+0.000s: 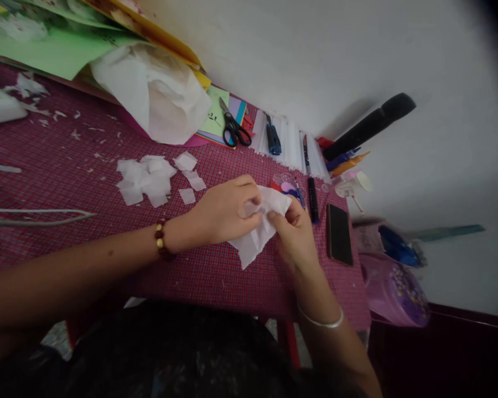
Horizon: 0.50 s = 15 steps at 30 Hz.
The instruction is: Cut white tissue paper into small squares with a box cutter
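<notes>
A creased sheet of thin white tissue paper [255,243] is stretched between my two hands above the checked tablecloth. My left hand [232,213], with a beaded bracelet at its wrist, pinches the paper's left side with curled fingers. On the other side my right hand [294,229] grips it between thumb and fingers; a pale bangle circles that forearm. To the left of my left hand lies a loose pile of small white paper squares [145,177], with a few single squares [186,195] beside it.
Black-handled scissors [232,130] rest on coloured paper. Clear plastic strips [290,143] line the wall, with a blue-handled cutter [273,138] on them. A dark phone [339,235] and a black marker [313,200] lie right of my hands. White scraps dot the red checked cloth [95,193].
</notes>
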Available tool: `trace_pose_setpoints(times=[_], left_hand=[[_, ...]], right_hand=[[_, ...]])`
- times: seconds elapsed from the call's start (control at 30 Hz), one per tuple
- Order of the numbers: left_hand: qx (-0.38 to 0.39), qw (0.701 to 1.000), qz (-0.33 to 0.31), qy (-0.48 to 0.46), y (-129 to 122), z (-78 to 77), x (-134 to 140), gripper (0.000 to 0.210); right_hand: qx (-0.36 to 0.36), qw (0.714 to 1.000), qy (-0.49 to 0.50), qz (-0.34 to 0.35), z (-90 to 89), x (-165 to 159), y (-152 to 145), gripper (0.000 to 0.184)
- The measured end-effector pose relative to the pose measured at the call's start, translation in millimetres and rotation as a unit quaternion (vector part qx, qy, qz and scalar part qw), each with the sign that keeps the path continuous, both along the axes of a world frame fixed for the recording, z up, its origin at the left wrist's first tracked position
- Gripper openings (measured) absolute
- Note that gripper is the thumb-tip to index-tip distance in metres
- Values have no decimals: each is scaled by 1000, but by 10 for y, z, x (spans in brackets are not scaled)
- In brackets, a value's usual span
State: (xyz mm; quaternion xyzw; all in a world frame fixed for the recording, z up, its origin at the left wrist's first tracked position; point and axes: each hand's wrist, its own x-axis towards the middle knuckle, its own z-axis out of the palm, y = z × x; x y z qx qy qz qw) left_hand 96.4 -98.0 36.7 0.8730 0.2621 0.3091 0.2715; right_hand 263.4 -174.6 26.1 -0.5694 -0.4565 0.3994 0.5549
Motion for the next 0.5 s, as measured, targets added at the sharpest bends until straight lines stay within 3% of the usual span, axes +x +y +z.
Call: trace_pose_setpoints(times=[0.13,0.3,0.4,0.5], left_hand=[[19,995,35,91,-50,50,12,15],[-8,990,67,126,-38,13,12,29],[-111,989,47,82,-21,-85,57,30],[-249,967,-13,-53,-43,-182,136,28]], right_hand=[[7,999,-39,27,23,-16,-18,14],[-17,994,-103,41,82,-74,-59,11],[-16,992,-113,45,100,-100,-78,11],[-16,993,-107,41,96,-107,-87,11]])
